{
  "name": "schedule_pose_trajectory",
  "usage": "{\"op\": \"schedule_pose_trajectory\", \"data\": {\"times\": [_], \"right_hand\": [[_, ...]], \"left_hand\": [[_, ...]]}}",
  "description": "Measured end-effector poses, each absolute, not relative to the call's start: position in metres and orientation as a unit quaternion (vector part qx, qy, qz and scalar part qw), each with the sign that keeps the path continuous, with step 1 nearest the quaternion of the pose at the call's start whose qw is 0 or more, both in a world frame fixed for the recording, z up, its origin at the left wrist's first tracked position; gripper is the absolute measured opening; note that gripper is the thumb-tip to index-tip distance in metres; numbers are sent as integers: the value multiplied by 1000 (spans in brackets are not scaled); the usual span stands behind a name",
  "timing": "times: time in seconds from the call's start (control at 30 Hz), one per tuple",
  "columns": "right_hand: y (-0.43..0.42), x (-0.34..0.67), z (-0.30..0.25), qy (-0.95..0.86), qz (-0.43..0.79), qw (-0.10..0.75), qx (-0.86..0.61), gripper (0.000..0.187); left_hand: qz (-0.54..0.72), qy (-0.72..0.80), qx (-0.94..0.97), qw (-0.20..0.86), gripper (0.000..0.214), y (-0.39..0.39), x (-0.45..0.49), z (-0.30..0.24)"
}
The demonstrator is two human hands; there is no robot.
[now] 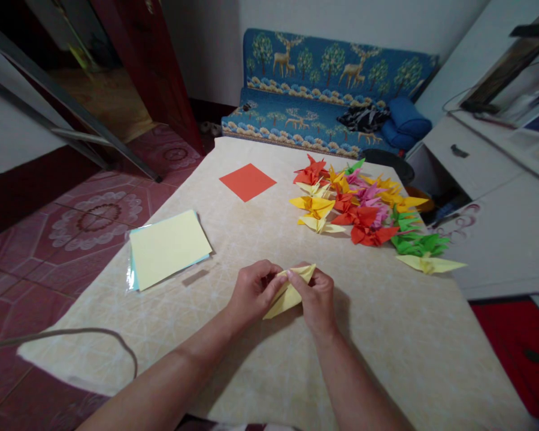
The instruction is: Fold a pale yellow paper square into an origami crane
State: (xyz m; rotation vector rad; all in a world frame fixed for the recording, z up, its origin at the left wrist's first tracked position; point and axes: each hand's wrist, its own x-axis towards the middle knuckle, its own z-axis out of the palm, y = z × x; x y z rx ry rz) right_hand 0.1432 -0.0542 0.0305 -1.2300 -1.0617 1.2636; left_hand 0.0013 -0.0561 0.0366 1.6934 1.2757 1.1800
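A piece of pale yellow folded paper (pixel 288 297) is held between my two hands, low over the near middle of the table. My left hand (pixel 256 290) pinches its left side, with the thumb on top. On the right side, my right hand (pixel 317 296) grips it, that thumb pressed near its upper fold. Both thumbs nearly meet at the middle. The fingers behind the paper are partly hidden. Past my hands, a flat red paper square (pixel 248 182) lies on the table.
Folded paper cranes (pixel 363 209) in several colours crowd the table's far right. A stack of pale yellow sheets (pixel 170 248) lies on a clear plastic wrapper at the left. A cord (pixel 103 331) crosses the tablecloth's near left corner. A blue patterned sofa (pixel 314 114) stands behind the table (pixel 386 347).
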Motion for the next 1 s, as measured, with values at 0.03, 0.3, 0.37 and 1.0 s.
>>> {"op": "schedule_pose_trajectory", "data": {"times": [0.03,0.3,0.37,1.0], "right_hand": [[-55,143,30,-439,524,514,-518,20],[-50,143,16,-425,474,525,-565,41],[-49,143,18,-429,490,529,-544,41],[-47,145,24,-445,515,522,-514,18]], "left_hand": [[455,491,654,351,18,-56,2,36],[467,493,576,455,23,-56,2,33],[486,513,521,478,24,-54,2,31],[529,463,397,589,31,-43,-3,33]]}}
